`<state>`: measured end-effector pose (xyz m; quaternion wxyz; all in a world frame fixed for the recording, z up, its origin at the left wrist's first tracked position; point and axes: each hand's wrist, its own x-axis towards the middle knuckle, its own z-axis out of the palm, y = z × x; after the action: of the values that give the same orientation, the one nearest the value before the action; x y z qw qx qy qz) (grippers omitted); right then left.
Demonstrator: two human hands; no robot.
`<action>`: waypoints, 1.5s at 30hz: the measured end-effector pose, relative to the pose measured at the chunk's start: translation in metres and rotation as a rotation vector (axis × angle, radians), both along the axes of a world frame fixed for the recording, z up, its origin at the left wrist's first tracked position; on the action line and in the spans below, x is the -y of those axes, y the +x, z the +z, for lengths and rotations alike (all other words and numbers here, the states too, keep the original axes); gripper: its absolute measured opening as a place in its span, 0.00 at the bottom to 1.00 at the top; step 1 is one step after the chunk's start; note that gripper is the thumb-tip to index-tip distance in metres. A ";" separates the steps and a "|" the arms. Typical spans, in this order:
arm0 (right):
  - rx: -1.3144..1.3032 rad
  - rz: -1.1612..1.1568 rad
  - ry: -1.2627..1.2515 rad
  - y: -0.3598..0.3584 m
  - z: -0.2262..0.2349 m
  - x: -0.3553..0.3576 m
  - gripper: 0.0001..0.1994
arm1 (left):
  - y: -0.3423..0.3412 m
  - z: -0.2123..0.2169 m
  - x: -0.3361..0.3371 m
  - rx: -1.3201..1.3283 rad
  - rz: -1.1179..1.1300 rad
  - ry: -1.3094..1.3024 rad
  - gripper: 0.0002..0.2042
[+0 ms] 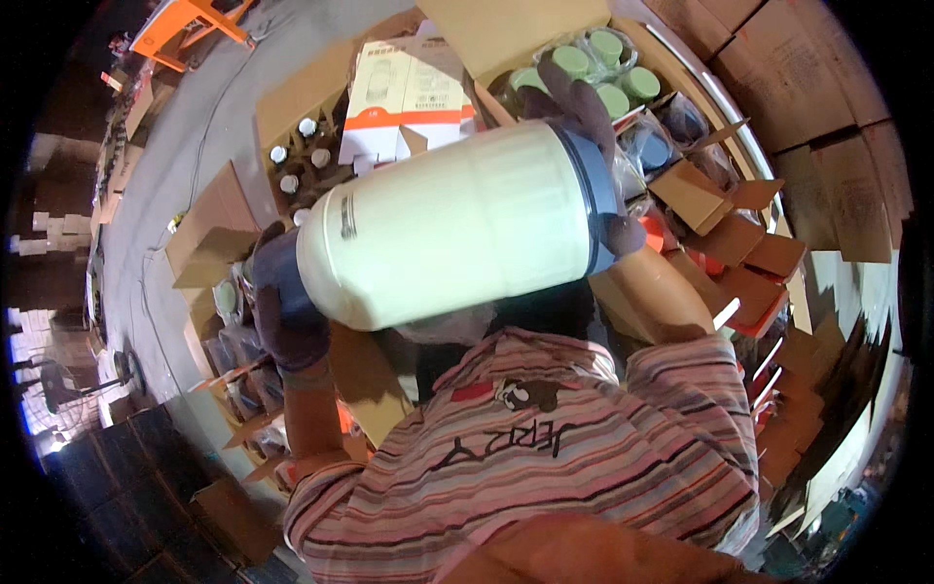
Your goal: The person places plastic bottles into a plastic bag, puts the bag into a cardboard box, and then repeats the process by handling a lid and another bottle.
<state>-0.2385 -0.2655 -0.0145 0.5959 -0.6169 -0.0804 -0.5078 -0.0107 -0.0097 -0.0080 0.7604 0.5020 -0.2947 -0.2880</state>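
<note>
A large pale white thermos flask (438,224) lies sideways across the middle of the head view, lifted above the boxes. Its right end carries a blue-grey band (587,200). My left hand (285,302), in a dark glove, is wrapped round the flask's left end and hides most of it. Also gloved, my right hand (595,117) grips the banded end, with fingers over the top and the thumb on the lower side. Behind the flask stands a white and orange printed carton (397,88).
An open cardboard box (268,107) holds several white-capped bottles (308,127). At the back right are green-lidded containers (605,47) in plastic wrap. Loose brown cartons (693,195) lie right, beside stacked boxes (808,88). An orange cart (185,29) stands far left on the grey floor.
</note>
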 end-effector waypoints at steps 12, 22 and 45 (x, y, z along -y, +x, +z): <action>-0.395 -0.079 -0.175 -0.009 0.024 0.010 0.46 | 0.001 -0.008 0.016 -0.127 -0.163 -0.128 0.22; -0.398 0.083 -0.292 -0.011 0.016 0.025 0.55 | -0.003 -0.013 0.015 -0.302 -0.020 -0.098 0.25; -0.121 0.002 -0.091 -0.011 0.005 0.017 0.53 | 0.014 0.012 0.018 0.361 0.046 0.030 0.37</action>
<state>-0.2493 -0.2826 -0.0100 0.5717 -0.6728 -0.0678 -0.4647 0.0029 -0.0279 0.0038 0.6940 0.5635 -0.4105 -0.1801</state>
